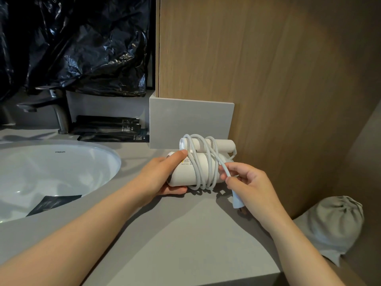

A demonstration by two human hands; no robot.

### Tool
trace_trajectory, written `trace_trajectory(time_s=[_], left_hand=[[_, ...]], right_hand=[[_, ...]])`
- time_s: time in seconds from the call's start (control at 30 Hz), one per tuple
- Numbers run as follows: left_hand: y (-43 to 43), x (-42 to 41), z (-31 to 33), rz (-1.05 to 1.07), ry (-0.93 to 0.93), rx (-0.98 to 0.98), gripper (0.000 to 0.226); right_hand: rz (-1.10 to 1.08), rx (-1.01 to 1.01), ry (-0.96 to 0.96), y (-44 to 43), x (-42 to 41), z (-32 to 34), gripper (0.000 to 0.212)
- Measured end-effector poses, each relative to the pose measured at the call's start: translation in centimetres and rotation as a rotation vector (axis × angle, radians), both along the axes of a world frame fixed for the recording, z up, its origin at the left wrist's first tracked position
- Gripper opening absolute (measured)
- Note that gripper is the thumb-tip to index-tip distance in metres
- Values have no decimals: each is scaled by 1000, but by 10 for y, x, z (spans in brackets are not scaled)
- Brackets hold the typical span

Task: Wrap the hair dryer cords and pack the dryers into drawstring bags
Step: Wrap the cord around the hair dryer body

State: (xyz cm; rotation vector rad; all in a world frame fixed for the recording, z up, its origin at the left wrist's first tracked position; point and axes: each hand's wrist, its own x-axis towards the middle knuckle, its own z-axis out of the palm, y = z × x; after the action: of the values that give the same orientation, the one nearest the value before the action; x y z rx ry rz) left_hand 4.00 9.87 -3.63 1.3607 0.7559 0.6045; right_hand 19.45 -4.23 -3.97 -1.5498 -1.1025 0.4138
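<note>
A white folded hair dryer [186, 172] lies on the grey counter [175, 234], its handle folded along the barrel. Its white cord [203, 162] loops several times around both barrel and handle. My left hand [162, 175] grips the barrel's left end, thumb on top. My right hand [247, 182] pinches the loose end of the cord, and the plug [237, 201] hangs below my fingers. A grey drawstring bag [334, 226], full and cinched, sits at the lower right beyond the counter's edge.
A white sink basin [51, 172] with a dark sachet inside is on the left, below a dark faucet [55, 108]. Black sachets [109, 129] lie behind it. A wooden wall panel [268, 69] and grey tile upstand [191, 120] stand close behind the dryer.
</note>
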Motion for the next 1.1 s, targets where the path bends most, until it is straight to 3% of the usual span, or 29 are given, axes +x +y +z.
trace_trajectory(time_s=[0.1, 0.3, 0.43, 0.63, 0.8, 0.93, 1.1], left_hand=[[1, -1, -1, 83, 18, 167, 72], [2, 0, -1, 95, 14, 231, 61], [5, -1, 0, 65, 30, 253, 36], [15, -11, 6, 5, 91, 173, 43], [13, -12, 9, 68, 254, 417, 54], [16, -11, 4, 202, 295, 610, 53], [15, -5, -3, 178, 202, 857, 26]], right_hand=[[-2, -4, 1, 2, 0, -2, 24], [-18, -3, -12, 3, 1, -3, 22], [-21, 6, 0, 2, 1, -3, 21], [56, 37, 88, -6, -1, 4, 22], [79, 12, -38, -7, -2, 3, 25], [107, 36, -71, -8, -3, 10, 46], [133, 39, -79, -8, 2, 22, 23]])
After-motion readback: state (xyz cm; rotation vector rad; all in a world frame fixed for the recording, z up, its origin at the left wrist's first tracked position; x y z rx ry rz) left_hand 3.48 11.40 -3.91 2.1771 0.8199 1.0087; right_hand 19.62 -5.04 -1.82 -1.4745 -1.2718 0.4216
